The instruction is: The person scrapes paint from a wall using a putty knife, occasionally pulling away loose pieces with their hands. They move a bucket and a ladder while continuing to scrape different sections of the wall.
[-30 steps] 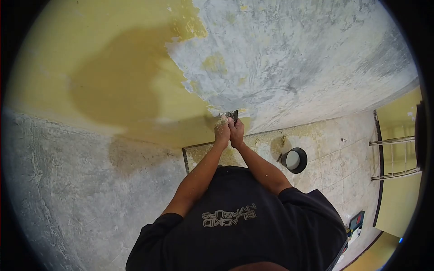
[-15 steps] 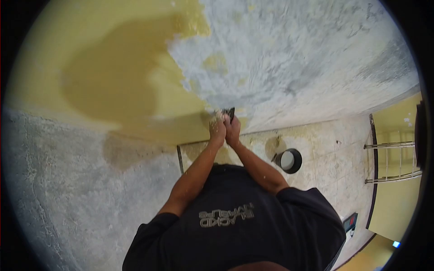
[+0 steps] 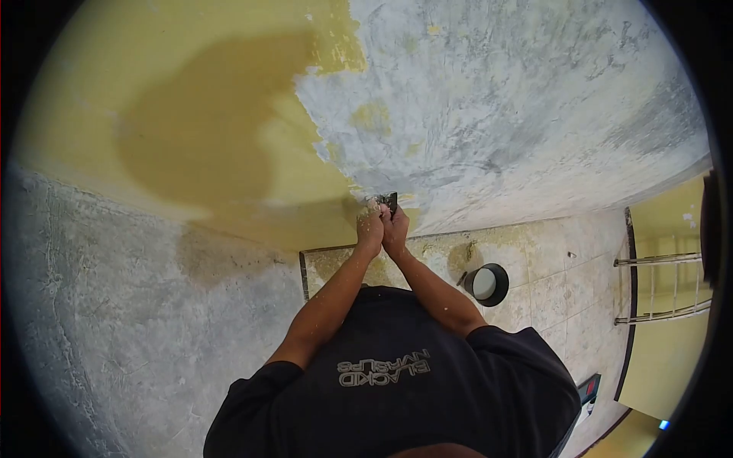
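Both my hands are together in front of me, close to the wall [image 3: 427, 114]. My left hand [image 3: 369, 230] is closed, with pale flakes stuck over its fingers. Against it, my right hand [image 3: 395, 232] is wrapped round the same tool, a scraper [image 3: 392, 201] whose dark flat blade shows above the fingers. Its handle is hidden by my hands. Yellow paint [image 3: 206, 114] covers the wall on the left; to the right the surface is bare, patchy grey-white, with a ragged border between them. The blade is at the lower part of this border, beside leftover yellow patches.
A black bucket [image 3: 500, 285] with something whitish inside stands on the stained tile floor [image 3: 546, 290] at right. A thin dark stick-like item lies beside it. A ladder-like metal frame [image 3: 664, 261] is at far right. A rough grey wall [image 3: 153, 336] rises at left.
The whole view has shifted slightly, so the wall and bucket appear a little lower. My hands stay together on the scraper at nearly the same spot on the wall.
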`<state>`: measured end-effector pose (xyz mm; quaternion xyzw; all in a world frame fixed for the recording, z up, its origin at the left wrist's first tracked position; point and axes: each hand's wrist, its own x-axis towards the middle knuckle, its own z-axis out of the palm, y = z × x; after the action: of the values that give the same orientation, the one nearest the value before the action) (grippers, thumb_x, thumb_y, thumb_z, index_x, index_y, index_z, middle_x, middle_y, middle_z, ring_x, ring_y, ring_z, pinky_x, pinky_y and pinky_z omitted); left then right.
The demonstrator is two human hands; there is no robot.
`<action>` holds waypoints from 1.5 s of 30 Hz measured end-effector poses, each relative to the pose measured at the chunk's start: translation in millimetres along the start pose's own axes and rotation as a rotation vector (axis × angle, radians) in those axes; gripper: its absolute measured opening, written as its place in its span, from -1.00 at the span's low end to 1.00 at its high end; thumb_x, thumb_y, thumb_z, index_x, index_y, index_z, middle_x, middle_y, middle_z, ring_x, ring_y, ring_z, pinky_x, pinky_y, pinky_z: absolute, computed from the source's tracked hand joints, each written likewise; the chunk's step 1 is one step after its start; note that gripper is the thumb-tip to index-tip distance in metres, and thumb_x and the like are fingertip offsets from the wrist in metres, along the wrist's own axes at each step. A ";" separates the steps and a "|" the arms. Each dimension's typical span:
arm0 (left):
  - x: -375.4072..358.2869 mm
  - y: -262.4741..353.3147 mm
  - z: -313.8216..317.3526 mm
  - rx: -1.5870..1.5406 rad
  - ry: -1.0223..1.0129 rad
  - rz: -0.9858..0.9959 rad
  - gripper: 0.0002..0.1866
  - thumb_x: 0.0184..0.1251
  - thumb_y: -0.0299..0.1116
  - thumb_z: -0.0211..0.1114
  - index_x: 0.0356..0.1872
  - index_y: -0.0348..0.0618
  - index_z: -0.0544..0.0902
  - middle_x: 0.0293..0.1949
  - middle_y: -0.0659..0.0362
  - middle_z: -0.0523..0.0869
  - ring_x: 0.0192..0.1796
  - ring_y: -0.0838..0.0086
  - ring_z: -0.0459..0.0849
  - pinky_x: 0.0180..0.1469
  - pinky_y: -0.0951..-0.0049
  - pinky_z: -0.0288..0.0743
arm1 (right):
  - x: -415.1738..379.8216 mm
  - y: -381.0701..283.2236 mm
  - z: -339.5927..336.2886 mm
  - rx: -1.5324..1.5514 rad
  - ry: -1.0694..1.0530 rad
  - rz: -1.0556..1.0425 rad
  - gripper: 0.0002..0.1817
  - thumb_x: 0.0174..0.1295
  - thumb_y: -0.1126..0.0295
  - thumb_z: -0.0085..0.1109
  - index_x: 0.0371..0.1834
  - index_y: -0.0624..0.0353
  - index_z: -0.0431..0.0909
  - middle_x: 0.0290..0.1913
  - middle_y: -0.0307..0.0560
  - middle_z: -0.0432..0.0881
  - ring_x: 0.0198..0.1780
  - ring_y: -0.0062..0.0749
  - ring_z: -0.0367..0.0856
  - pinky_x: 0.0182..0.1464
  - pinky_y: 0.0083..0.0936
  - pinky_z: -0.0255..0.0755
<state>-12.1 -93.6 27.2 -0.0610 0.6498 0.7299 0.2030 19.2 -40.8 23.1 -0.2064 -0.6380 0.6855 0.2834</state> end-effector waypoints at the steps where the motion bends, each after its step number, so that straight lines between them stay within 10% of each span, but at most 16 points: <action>1: -1.0 -3.8 -4.5 0.001 0.003 -0.011 -0.66 0.36 -0.15 0.03 -0.09 -0.22 0.54 -0.22 0.15 0.57 -0.15 0.44 0.52 -0.12 0.40 0.41 | -3.7 -4.7 -0.3 -0.004 0.000 0.011 -0.73 0.30 0.30 0.05 -0.35 0.34 0.51 -0.57 -0.19 0.52 -0.51 -0.61 0.36 -0.47 -0.52 0.30; 7: 15.0 -17.1 -2.6 0.056 0.042 -0.013 -0.72 0.34 -0.19 0.05 -0.17 -0.19 0.54 -0.27 0.18 0.56 -0.19 0.48 0.51 -0.12 0.42 0.40 | 5.5 -9.4 -2.0 -0.090 0.000 -0.038 -0.71 0.29 0.27 0.07 -0.37 0.34 0.51 -0.59 -0.16 0.53 -0.52 -0.61 0.36 -0.48 -0.51 0.31; 10: 0.2 -8.8 -6.4 -0.092 0.016 -0.007 -0.63 0.36 -0.19 0.02 -0.15 -0.36 0.55 -0.11 -0.06 0.61 -0.06 0.18 0.56 -0.03 0.24 0.37 | -1.1 -19.3 -1.8 -0.173 -0.018 -0.089 -0.74 0.27 0.30 0.04 -0.32 0.33 0.53 -0.63 -0.01 0.51 -0.59 -0.43 0.43 -0.50 -0.43 0.34; 13: 14.6 -19.9 -11.8 0.384 0.099 0.107 -0.65 0.30 -0.20 0.09 -0.07 -0.29 0.52 -0.17 0.09 0.58 -0.12 0.34 0.52 -0.02 0.38 0.40 | 5.6 -8.3 -1.1 -0.178 -0.050 -0.188 -0.73 0.28 0.29 0.02 -0.34 0.34 0.51 -0.64 0.02 0.48 -0.61 -0.35 0.44 -0.50 -0.39 0.34; 18: -5.2 16.9 -8.0 -0.101 0.026 -0.088 -0.58 0.27 -0.12 0.14 -0.11 -0.33 0.53 -0.12 0.05 0.58 -0.10 0.35 0.52 0.00 0.37 0.40 | 2.4 -21.0 8.5 -0.016 0.018 -0.113 -0.74 0.27 0.30 0.05 -0.35 0.33 0.51 -0.63 -0.02 0.50 -0.60 -0.46 0.41 -0.50 -0.44 0.34; 20: -0.6 29.1 -14.2 0.120 0.015 -0.204 -0.61 0.30 -0.14 0.12 -0.08 -0.30 0.53 -0.15 0.09 0.58 -0.11 0.37 0.51 -0.02 0.35 0.39 | 9.2 -34.2 14.1 0.119 -0.078 -0.098 -0.74 0.27 0.30 0.06 -0.30 0.34 0.52 -0.60 -0.03 0.53 -0.56 -0.55 0.42 -0.49 -0.48 0.35; 21: -4.4 28.6 -8.2 0.231 0.108 -0.128 -0.57 0.36 -0.13 0.00 -0.18 -0.38 0.58 -0.21 -0.13 0.65 -0.10 0.07 0.58 -0.05 0.20 0.37 | 11.1 -24.5 6.7 -0.104 -0.103 -0.118 -0.75 0.27 0.32 0.06 -0.27 0.34 0.53 -0.57 -0.04 0.56 -0.54 -0.57 0.44 -0.47 -0.49 0.37; 24: -3.7 11.4 4.0 0.221 0.177 0.115 -0.58 0.37 -0.14 -0.01 -0.14 -0.38 0.56 -0.17 -0.16 0.63 -0.08 0.06 0.57 -0.06 0.18 0.37 | 2.0 -21.3 1.9 -0.127 -0.001 -0.093 -0.70 0.29 0.24 0.07 -0.28 0.34 0.53 -0.52 -0.18 0.57 -0.47 -0.64 0.41 -0.42 -0.56 0.35; 31: -14.0 61.1 -12.0 0.405 0.037 -0.009 -0.57 0.37 -0.13 -0.03 -0.03 -0.34 0.51 -0.07 -0.18 0.59 0.01 0.01 0.53 0.02 0.16 0.35 | 12.4 -44.7 21.6 -0.015 -0.035 -0.105 -0.72 0.28 0.26 0.05 -0.28 0.32 0.54 -0.57 -0.02 0.59 -0.55 -0.52 0.48 -0.46 -0.46 0.38; 34: -10.0 37.2 -8.2 0.130 0.104 0.001 -0.66 0.31 -0.23 0.08 -0.03 -0.26 0.50 -0.16 0.07 0.56 -0.09 0.40 0.51 -0.04 0.40 0.40 | 10.6 -46.6 16.6 -0.198 -0.020 -0.233 -0.71 0.29 0.25 0.04 -0.31 0.32 0.53 -0.59 -0.03 0.56 -0.56 -0.52 0.46 -0.48 -0.46 0.36; 42: -5.8 27.7 -10.9 0.040 0.009 0.042 -0.71 0.31 -0.25 0.10 -0.12 -0.27 0.55 -0.23 0.10 0.59 -0.18 0.43 0.51 -0.09 0.42 0.40 | -0.5 -30.5 13.8 -0.112 0.008 -0.129 -0.75 0.29 0.31 0.05 -0.30 0.34 0.53 -0.61 -0.05 0.55 -0.58 -0.50 0.46 -0.51 -0.47 0.34; 45: -1.8 16.2 -11.0 0.326 0.015 0.239 -0.62 0.35 -0.14 -0.01 -0.25 -0.30 0.57 -0.18 -0.12 0.63 -0.12 0.09 0.57 -0.07 0.17 0.36 | -0.6 -34.4 11.4 -0.058 0.014 -0.098 -0.74 0.29 0.30 0.05 -0.30 0.35 0.52 -0.60 -0.06 0.55 -0.57 -0.51 0.47 -0.50 -0.47 0.35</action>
<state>-18.5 -105.9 41.1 0.0448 0.7634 0.6336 0.1174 16.6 -49.0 58.3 -0.1879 -0.6649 0.6507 0.3151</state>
